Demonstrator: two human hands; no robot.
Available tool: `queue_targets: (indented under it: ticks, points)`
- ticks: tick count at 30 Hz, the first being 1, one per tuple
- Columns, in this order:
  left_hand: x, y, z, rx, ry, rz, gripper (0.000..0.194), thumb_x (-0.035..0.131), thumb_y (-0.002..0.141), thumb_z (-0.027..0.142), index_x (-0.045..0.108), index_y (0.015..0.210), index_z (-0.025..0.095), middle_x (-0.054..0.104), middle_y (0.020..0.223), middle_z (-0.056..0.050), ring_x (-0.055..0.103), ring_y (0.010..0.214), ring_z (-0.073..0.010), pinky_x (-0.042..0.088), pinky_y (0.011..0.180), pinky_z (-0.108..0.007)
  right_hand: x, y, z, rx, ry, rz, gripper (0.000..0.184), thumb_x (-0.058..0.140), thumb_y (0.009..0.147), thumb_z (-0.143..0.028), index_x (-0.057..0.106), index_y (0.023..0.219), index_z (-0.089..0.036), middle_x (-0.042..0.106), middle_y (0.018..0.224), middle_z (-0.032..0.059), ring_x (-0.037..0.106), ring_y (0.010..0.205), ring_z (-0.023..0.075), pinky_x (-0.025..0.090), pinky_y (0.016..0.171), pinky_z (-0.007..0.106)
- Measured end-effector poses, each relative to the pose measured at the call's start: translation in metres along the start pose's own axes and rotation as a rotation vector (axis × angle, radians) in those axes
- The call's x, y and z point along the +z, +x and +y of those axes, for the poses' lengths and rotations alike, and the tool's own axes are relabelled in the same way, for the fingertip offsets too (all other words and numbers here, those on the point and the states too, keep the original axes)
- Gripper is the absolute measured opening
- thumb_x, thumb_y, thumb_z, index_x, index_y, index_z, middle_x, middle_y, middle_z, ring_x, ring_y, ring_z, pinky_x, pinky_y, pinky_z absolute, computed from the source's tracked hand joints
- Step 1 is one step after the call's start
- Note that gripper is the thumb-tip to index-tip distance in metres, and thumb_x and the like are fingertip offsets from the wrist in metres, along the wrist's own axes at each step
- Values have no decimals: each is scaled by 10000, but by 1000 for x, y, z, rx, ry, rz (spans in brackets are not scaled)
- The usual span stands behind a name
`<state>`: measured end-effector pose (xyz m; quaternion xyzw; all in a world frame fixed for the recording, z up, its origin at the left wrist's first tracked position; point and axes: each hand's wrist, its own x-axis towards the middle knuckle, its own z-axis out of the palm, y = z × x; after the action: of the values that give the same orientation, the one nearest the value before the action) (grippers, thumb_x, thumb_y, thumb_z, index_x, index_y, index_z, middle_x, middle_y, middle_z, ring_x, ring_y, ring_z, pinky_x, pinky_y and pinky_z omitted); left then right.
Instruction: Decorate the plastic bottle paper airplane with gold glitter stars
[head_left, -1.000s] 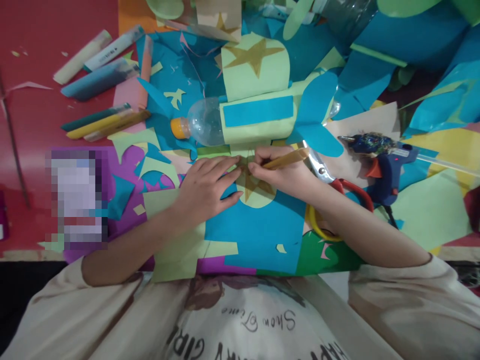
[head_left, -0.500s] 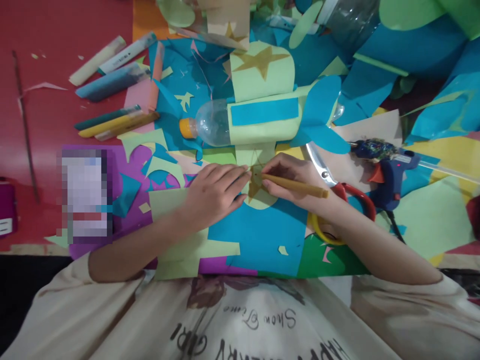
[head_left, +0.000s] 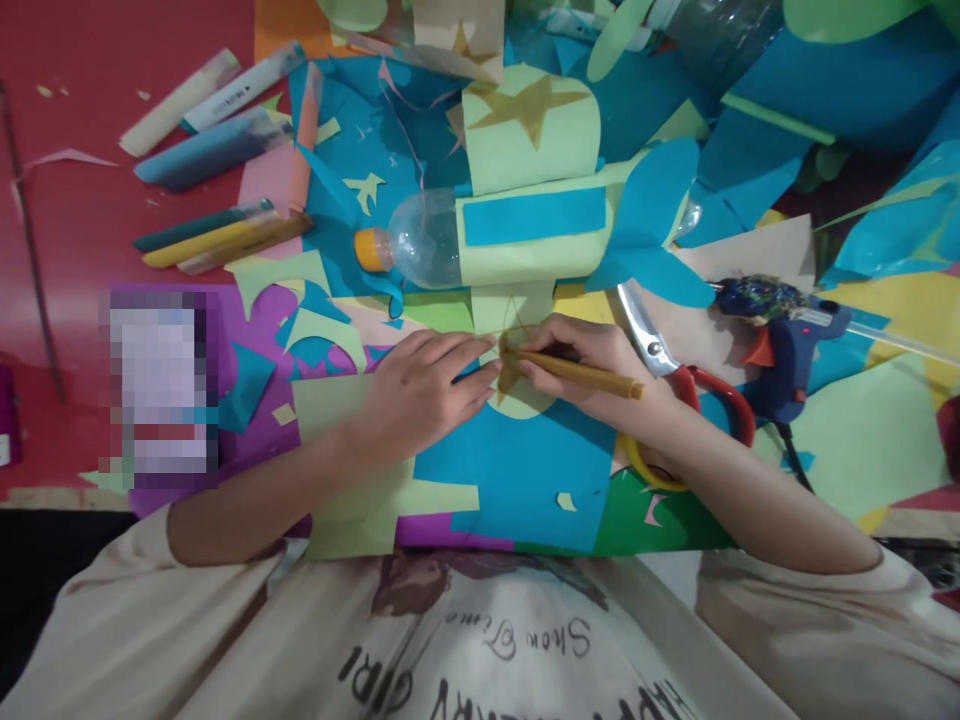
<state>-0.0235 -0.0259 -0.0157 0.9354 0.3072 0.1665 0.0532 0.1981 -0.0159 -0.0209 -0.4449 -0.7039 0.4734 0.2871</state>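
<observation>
My right hand [head_left: 592, 365] grips a mustard-coloured marker [head_left: 592, 375], its tip at a star [head_left: 510, 375] drawn on a pale green paper wing [head_left: 523, 402]. The star is partly coloured in, with its upper part only an outline. My left hand [head_left: 420, 385] lies flat, fingers stretched out toward the star and fingertips at the wing's left edge. The wing extends below a clear plastic bottle [head_left: 425, 240] with an orange cap, wrapped in pale green paper with a blue strip. Its upper wing [head_left: 491, 165] bears a filled star [head_left: 531, 105]; blue paper tail pieces [head_left: 652, 200] sit at the right end.
Scissors [head_left: 739, 400] lie beside my right forearm, near a blue glue gun [head_left: 784, 350] with a cord. Several markers [head_left: 217, 150] are at upper left. A blurred-out phone [head_left: 161, 390] rests on purple paper [head_left: 247, 460]. Paper scraps [head_left: 322, 340] cover much of the red table [head_left: 60, 250].
The marker and my right hand have shifted slightly left across the star. My left hand stays nearly in place. The view has moved a little.
</observation>
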Motion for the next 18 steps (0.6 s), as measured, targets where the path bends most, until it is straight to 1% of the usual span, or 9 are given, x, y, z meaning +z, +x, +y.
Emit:
queue_targets:
  ticks: [2, 6, 10, 13, 14, 17, 18]
  points:
    - [0, 0, 0, -7, -4, -18, 225, 505, 1015, 216, 724, 1036, 171, 740, 1148, -104, 707, 1048, -254, 557, 831, -388, 0, 0, -1, -2, -2, 5, 133, 638, 822, -223, 529, 753, -194, 589, 663, -16, 517, 584, 108, 380, 536, 231]
    - [0, 0, 0, -4, 19, -26, 242, 486, 1022, 221, 724, 1043, 178, 742, 1145, -100, 709, 1045, -253, 561, 826, -386, -1, 0, -2, 10, 11, -55, 158, 632, 819, -234, 509, 726, -202, 532, 610, -39, 458, 543, 92, 337, 503, 229]
    - [-1, 1, 0, 2, 35, -16, 240, 486, 1020, 209, 724, 1020, 171, 747, 1132, -97, 715, 1033, -246, 568, 814, -376, -2, 0, -2, 3, 17, -15, 149, 613, 825, -214, 508, 721, -210, 554, 649, -28, 476, 570, 86, 347, 524, 231]
    - [-1, 1, 0, 21, 52, 11, 243, 478, 1022, 207, 719, 1017, 174, 751, 1114, -95, 717, 1022, -241, 572, 791, -370, -3, 0, -3, 12, 39, -92, 151, 597, 819, -199, 496, 708, -214, 513, 623, -41, 433, 549, 80, 316, 506, 235]
    - [-1, 1, 0, 28, 56, 18, 243, 477, 1022, 207, 717, 1013, 173, 752, 1109, -95, 718, 1019, -240, 573, 787, -369, -3, 0, -3, 23, 43, -97, 152, 598, 815, -196, 492, 707, -211, 506, 623, -43, 424, 545, 81, 310, 503, 236]
    - [-1, 1, 0, 32, 56, 8, 233, 487, 1019, 202, 716, 1006, 162, 751, 1105, -101, 717, 1024, -240, 573, 793, -367, -4, 0, -2, 30, 48, -46, 165, 609, 813, -199, 482, 707, -202, 510, 647, -40, 432, 565, 86, 319, 522, 235]
    - [-1, 1, 0, 27, 55, 2, 233, 488, 1019, 199, 718, 1008, 164, 751, 1105, -101, 717, 1026, -238, 572, 798, -365, -4, 0, -2, 29, 46, -53, 166, 610, 812, -193, 482, 707, -200, 507, 652, -40, 429, 572, 87, 319, 528, 233]
